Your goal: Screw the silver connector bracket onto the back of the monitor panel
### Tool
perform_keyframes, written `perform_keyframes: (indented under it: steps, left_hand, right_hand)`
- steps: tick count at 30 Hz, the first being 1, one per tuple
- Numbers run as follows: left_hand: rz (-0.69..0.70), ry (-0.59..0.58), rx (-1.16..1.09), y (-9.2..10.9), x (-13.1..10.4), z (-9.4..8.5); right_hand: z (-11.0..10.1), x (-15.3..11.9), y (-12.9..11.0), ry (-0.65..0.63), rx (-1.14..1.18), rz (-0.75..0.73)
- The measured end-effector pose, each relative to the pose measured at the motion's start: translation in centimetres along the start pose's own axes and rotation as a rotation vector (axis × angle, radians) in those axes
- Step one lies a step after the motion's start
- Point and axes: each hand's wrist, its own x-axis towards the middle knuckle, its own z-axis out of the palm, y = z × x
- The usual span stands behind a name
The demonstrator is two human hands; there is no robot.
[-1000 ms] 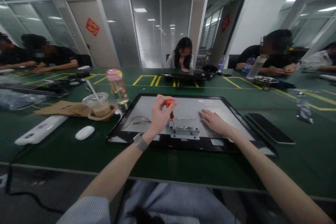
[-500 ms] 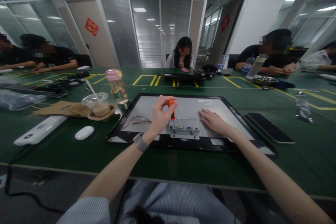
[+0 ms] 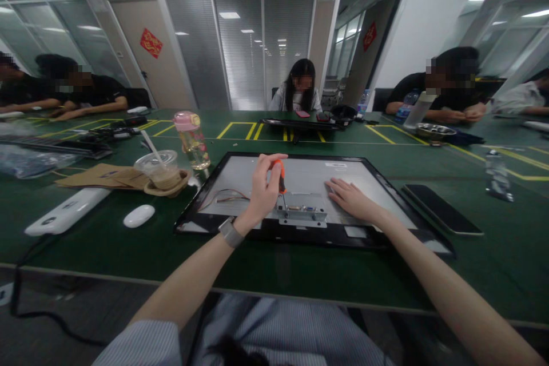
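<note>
My left hand [image 3: 265, 186] is closed around the orange and black handle of a screwdriver [image 3: 281, 176]. The screwdriver stands nearly upright, its shaft pointing down at the left end of a metal bracket [image 3: 302, 216] with ports along it. Whether the tip sits in a screw is too small to tell. My right hand [image 3: 351, 199] lies flat, fingers spread, on the grey back of a flat display panel [image 3: 300, 171] with a black frame. Thin wires [image 3: 227, 197] run across the panel left of my left hand.
Left of the panel are a white mouse [image 3: 139, 215], a white power strip [image 3: 66, 211], a plastic cup [image 3: 158, 169] in a carrier and a pink-lidded bottle [image 3: 192, 140]. A black phone [image 3: 442, 209] lies to the right. Several people sit around the green table [image 3: 274, 269].
The fingers of my left hand have shifted slightly around the screwdriver handle, which leans a little more to the left. My right hand stays on the panel.
</note>
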Motion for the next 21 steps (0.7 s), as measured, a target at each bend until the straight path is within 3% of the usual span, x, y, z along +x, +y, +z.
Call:
perform_keyframes:
  steps: [5, 10, 14, 21]
  left_hand:
    - [-0.061, -0.038, -0.099, -0.25, -0.14, 0.16]
    - [0.020, 0.048, -0.034, 0.14, 0.12, 0.12]
    - [-0.009, 0.084, 0.022, 0.37, 0.15, 0.00]
    - [-0.122, -0.015, -0.181, 0.02, 0.00, 0.19]
  right_hand:
    - [-0.05, 0.04, 0.01, -0.006, 0.003, 0.007]
    - [-0.12, -0.07, -0.05, 0.002, 0.009, -0.005]
    - [0.07, -0.04, 0.10, 0.024, 0.013, -0.019]
    - [0.28, 0.07, 0.34, 0.026, -0.003, -0.029]
